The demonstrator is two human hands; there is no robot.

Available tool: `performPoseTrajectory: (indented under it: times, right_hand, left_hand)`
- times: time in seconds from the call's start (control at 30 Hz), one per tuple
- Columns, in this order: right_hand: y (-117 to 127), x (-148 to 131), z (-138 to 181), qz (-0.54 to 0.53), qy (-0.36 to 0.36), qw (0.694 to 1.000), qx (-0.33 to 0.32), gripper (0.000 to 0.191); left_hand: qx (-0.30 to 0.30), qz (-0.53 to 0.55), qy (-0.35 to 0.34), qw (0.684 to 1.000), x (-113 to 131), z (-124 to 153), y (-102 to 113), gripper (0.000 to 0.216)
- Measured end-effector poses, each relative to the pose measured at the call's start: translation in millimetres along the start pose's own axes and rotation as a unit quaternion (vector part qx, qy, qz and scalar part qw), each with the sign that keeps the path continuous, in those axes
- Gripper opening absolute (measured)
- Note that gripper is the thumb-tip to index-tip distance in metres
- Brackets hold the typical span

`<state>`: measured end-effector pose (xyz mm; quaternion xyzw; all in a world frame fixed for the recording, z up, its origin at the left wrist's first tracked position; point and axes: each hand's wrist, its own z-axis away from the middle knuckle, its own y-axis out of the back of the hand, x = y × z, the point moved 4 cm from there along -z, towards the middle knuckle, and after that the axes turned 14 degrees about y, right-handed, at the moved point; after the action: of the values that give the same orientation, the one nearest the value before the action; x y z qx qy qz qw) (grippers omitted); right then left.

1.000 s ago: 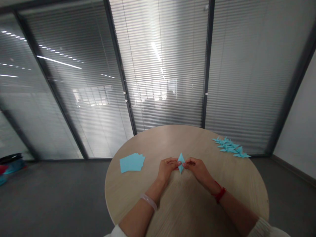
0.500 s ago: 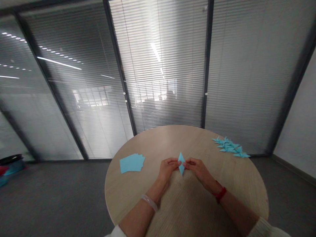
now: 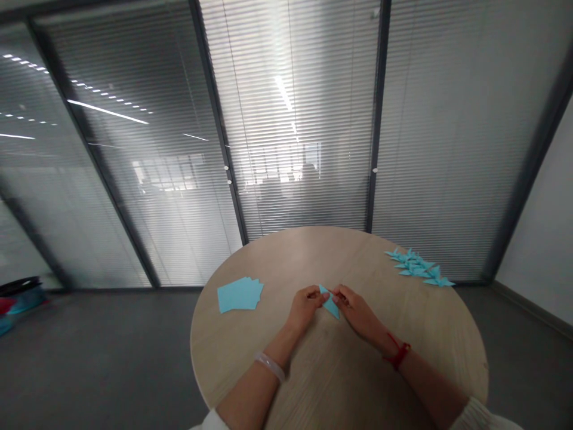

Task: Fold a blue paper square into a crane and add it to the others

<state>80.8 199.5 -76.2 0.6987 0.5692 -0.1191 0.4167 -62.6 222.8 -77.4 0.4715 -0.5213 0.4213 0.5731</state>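
Observation:
A small folded piece of blue paper (image 3: 331,308) is held over the near middle of the table, its long axis slanting from upper left to lower right. My left hand (image 3: 306,306) pinches its left side between thumb and fingers. On the right side, my right hand (image 3: 353,306) is closed with thumb and fingertips at the paper's edge. Fingers cover part of the folds. To the left lies a fanned stack of flat blue paper sheets (image 3: 240,295). Several folded blue paper cranes (image 3: 416,266) sit in a cluster at the right.
The round wooden table (image 3: 308,251) stands before a glass partition with blinds (image 3: 295,197). Grey carpet (image 3: 134,346) surrounds it. At the far left is a dark-rimmed bin (image 3: 22,292) with blue and red in it.
The folded paper has turned from pointing straight up and down to a slant, its lower tip now to the right. Both hands have shifted their fingers slightly on it.

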Motion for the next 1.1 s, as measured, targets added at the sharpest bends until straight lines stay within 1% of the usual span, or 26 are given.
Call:
performPoseTrajectory:
  times: [0.1, 0.27, 0.37, 0.47, 0.57, 0.77, 0.97, 1.1]
  right_hand:
    - [-1, 3, 1, -0.028, -0.024, 0.999, 0.006, 0.025]
    - [-7, 9, 3, -0.112, -0.093, 0.989, -0.025, 0.03]
    - [-6, 12, 2, -0.124, -0.114, 0.985, -0.02, 0.029]
    - [-2, 15, 0, -0.125, -0.125, 0.984, 0.0, 0.032]
    - [-1, 19, 0, -0.143, -0.124, 0.982, 0.014, 0.035]
    - [0, 22, 0, -0.179, -0.13, 0.975, 0.02, 0.039]
    - [5, 13, -1, -0.148, -0.129, 0.98, 0.015, 0.041]
    - [6, 15, 0, -0.183, -0.163, 0.968, 0.047, 0.044]
  left_hand:
    - [0.001, 0.008, 0.003, 1.0, 2, 2, 1, 0.035]
    - [-0.031, 0.06, 0.021, 0.997, -2, 3, -4, 0.034]
    - [-0.017, 0.053, 0.028, 0.998, -4, 3, -4, 0.033]
    - [0.016, 0.04, 0.031, 0.999, -3, 2, 0, 0.034]
    - [0.029, 0.044, 0.04, 0.998, -3, 2, 2, 0.035]
    - [0.028, 0.072, 0.058, 0.995, -1, 5, 0, 0.04]
    - [0.016, 0.087, 0.051, 0.995, 4, 11, -3, 0.042]
    - [0.016, 0.109, 0.063, 0.992, 4, 10, -1, 0.04]
